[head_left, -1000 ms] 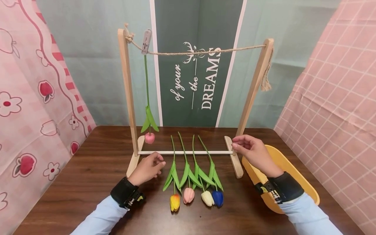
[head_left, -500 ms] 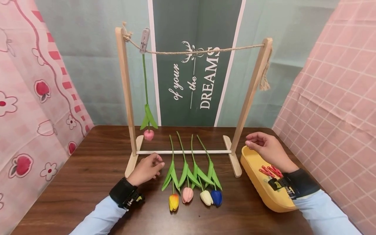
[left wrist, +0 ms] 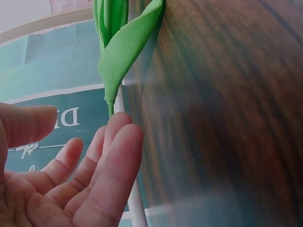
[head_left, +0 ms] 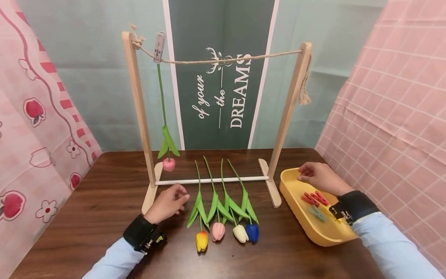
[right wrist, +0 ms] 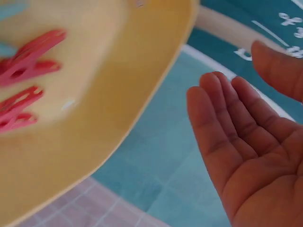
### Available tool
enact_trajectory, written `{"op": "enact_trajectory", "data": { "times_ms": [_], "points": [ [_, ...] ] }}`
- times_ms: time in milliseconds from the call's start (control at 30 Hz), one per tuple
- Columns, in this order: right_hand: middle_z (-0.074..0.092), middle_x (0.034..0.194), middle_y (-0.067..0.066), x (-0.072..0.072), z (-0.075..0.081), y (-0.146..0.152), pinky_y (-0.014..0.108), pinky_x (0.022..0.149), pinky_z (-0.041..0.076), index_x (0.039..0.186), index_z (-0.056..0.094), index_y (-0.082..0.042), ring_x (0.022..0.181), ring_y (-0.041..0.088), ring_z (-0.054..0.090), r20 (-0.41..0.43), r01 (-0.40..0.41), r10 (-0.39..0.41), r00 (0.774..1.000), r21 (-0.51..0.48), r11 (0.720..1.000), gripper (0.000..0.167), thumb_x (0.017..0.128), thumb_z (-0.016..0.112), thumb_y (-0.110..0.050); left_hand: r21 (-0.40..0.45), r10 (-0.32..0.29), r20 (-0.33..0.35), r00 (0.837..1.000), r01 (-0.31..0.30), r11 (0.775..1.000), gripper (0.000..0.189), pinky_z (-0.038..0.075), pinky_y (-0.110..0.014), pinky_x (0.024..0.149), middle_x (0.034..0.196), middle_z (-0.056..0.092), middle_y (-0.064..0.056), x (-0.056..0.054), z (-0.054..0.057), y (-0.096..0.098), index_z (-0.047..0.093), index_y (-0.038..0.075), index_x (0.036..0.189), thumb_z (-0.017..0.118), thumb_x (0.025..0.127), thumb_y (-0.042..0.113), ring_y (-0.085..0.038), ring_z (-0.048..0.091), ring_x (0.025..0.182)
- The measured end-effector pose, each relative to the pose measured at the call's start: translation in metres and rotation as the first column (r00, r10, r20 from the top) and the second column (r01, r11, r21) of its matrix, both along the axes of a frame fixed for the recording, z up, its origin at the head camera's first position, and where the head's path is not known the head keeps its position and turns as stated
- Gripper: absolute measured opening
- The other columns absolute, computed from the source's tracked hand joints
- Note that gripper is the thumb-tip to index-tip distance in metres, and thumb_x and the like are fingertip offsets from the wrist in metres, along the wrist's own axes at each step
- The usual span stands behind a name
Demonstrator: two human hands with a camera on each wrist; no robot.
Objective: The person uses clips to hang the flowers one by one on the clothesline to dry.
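My left hand [head_left: 168,203], holding nothing, is by the rack's left foot, just left of the yellow tulip [head_left: 201,241]. In the left wrist view its fingers are loosely bent near a green leaf [left wrist: 125,52]. Over the far end of the yellow tray [head_left: 289,193] hovers my right hand [head_left: 322,177], its palm bare in the right wrist view. Inside the tray lie red clothespins [head_left: 315,198] and a teal clothespin [head_left: 317,213]. Beside the yellow tulip lie a pink tulip [head_left: 218,231], a white tulip [head_left: 240,233] and a blue tulip [head_left: 252,233].
A wooden rack [head_left: 139,112] stands at the back with a rope [head_left: 209,62] strung across its top. A grey clothespin [head_left: 159,47] on the rope holds a pink tulip [head_left: 168,164] upside down. The rack's white bar [head_left: 181,181] runs low behind the tulips' leaves.
My right hand has moved right, from the rack's right foot to above the tray, uncovering the clothespins. The left hand keeps its place beside the tulips. The head view has shifted slightly right.
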State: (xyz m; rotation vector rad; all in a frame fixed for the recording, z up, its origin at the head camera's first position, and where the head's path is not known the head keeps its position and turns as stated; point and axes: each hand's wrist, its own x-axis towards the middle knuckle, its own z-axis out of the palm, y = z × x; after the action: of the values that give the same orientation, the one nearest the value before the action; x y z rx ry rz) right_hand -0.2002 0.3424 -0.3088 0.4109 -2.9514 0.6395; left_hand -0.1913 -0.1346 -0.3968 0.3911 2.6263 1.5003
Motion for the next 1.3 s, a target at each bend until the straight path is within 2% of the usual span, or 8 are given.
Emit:
{"op": "enact_trajectory", "data": {
  "times_ms": [400, 500, 600, 700, 800, 900, 1100, 1300],
  "points": [
    [0.064, 0.085, 0.009, -0.011, -0.025, 0.02, 0.045, 0.074, 0.051, 0.098, 0.064, 0.009, 0.077, 0.023, 0.059, 0.202, -0.033, -0.003, 0.979, 0.171, 0.985, 0.045, 0.073, 0.085, -0.022, -0.003, -0.003, -0.008, 1.0, 0.003, 1.0, 0.013, 0.054, -0.035, 0.055, 0.085, 0.062, -0.013, 0.0, 0.001, -0.001, 0.055, 0.001, 0.105, 0.061, 0.096, 0.009, -0.024, 0.064, 0.064],
    [0.06, 0.075, 0.006, -0.012, -0.03, 0.022, 0.04, 0.067, 0.049, 0.089, 0.065, 0.007, 0.068, 0.02, 0.055, 0.232, -0.042, -0.001, 0.973, 0.182, 0.982, 0.038, 0.071, 0.086, -0.02, -0.003, -0.005, -0.014, 1.0, 0.005, 1.0, 0.013, 0.054, -0.035, 0.054, 0.084, 0.062, -0.013, -0.001, 0.0, -0.001, 0.055, 0.0, 0.104, 0.061, 0.095, 0.008, -0.023, 0.064, 0.064],
    [0.048, 0.063, -0.002, -0.012, -0.037, 0.023, 0.031, 0.056, 0.04, 0.072, 0.061, -0.001, 0.057, 0.014, 0.045, 0.233, -0.059, 0.017, 0.972, 0.172, 0.983, 0.03, 0.068, 0.086, -0.017, -0.001, -0.005, -0.01, 1.0, 0.005, 1.0, 0.013, 0.054, -0.035, 0.054, 0.082, 0.063, -0.013, 0.0, -0.001, -0.002, 0.055, 0.001, 0.104, 0.061, 0.095, 0.008, -0.023, 0.064, 0.063],
    [0.035, 0.056, -0.008, -0.013, -0.045, 0.024, 0.025, 0.052, 0.027, 0.06, 0.049, -0.01, 0.051, 0.01, 0.034, 0.22, -0.068, 0.027, 0.975, 0.178, 0.982, 0.037, 0.067, 0.085, -0.017, 0.001, -0.004, -0.005, 1.0, 0.004, 1.0, 0.012, 0.054, -0.036, 0.054, 0.082, 0.062, -0.012, 0.0, -0.002, -0.002, 0.055, 0.001, 0.103, 0.061, 0.095, 0.008, -0.022, 0.064, 0.064],
    [0.03, 0.052, -0.011, -0.013, -0.051, 0.026, 0.024, 0.05, 0.021, 0.054, 0.041, -0.014, 0.047, 0.008, 0.03, 0.211, -0.07, 0.03, 0.977, 0.185, 0.98, 0.045, 0.067, 0.084, -0.018, -0.002, -0.007, -0.006, 1.0, 0.007, 1.0, 0.012, 0.054, -0.035, 0.054, 0.082, 0.062, -0.011, -0.001, -0.003, -0.002, 0.055, 0.001, 0.103, 0.061, 0.095, 0.009, -0.022, 0.064, 0.064],
    [0.034, 0.047, -0.012, -0.014, -0.054, 0.027, 0.023, 0.048, 0.023, 0.052, 0.043, -0.014, 0.044, 0.007, 0.034, 0.22, -0.064, 0.021, 0.975, 0.187, 0.98, 0.043, 0.065, 0.084, -0.016, -0.009, -0.011, -0.014, 1.0, 0.011, 1.0, 0.013, 0.053, -0.034, 0.054, 0.082, 0.062, -0.011, -0.002, -0.003, -0.002, 0.056, 0.002, 0.104, 0.062, 0.095, 0.01, -0.021, 0.063, 0.063],
    [0.051, 0.047, -0.005, -0.011, -0.06, 0.027, 0.026, 0.043, 0.038, 0.061, 0.059, -0.011, 0.042, 0.01, 0.048, 0.267, -0.001, -0.045, 0.963, 0.167, 0.986, 0.024, 0.063, 0.083, -0.01, -0.023, -0.01, -0.011, 1.0, 0.01, 1.0, 0.013, 0.052, -0.032, 0.053, 0.081, 0.063, -0.009, -0.004, -0.005, -0.003, 0.056, 0.003, 0.104, 0.061, 0.096, 0.011, -0.02, 0.063, 0.062],
    [0.052, 0.049, -0.006, -0.013, -0.065, 0.026, 0.026, 0.044, 0.038, 0.061, 0.061, -0.012, 0.044, 0.01, 0.048, 0.236, -0.006, -0.036, 0.971, 0.176, 0.984, 0.021, 0.063, 0.081, -0.006, -0.035, -0.001, -0.006, 1.0, 0.001, 0.999, 0.013, 0.051, -0.031, 0.051, 0.08, 0.063, -0.008, -0.004, -0.006, -0.003, 0.056, 0.003, 0.103, 0.062, 0.096, 0.012, -0.018, 0.062, 0.063]
  ]
}}
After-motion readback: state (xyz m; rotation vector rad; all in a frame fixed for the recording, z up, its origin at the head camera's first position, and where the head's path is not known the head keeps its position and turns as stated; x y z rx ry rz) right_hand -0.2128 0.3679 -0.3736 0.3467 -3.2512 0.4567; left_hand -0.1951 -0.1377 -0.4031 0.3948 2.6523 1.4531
